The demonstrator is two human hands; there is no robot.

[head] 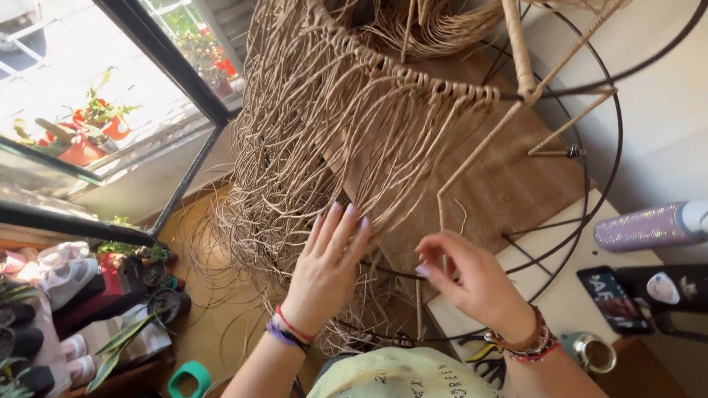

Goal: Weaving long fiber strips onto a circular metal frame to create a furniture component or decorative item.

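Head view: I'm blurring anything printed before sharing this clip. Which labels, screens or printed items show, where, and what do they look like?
Phone: flat on the white table at right, dark rectangle with pale markings.
Black case: right of the phone, dark, with a white round sticker.
Bottle: lying above them, glittery purple cylinder, white end.
Shirt: bottom centre, pale yellow with dark print.
No packages or signs.

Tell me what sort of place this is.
Probably a home craft corner by a window. Tan cords hang knotted from a dark wire frame that both hands work on, potted plants sit outside the glass, and shoes lie on the floor.
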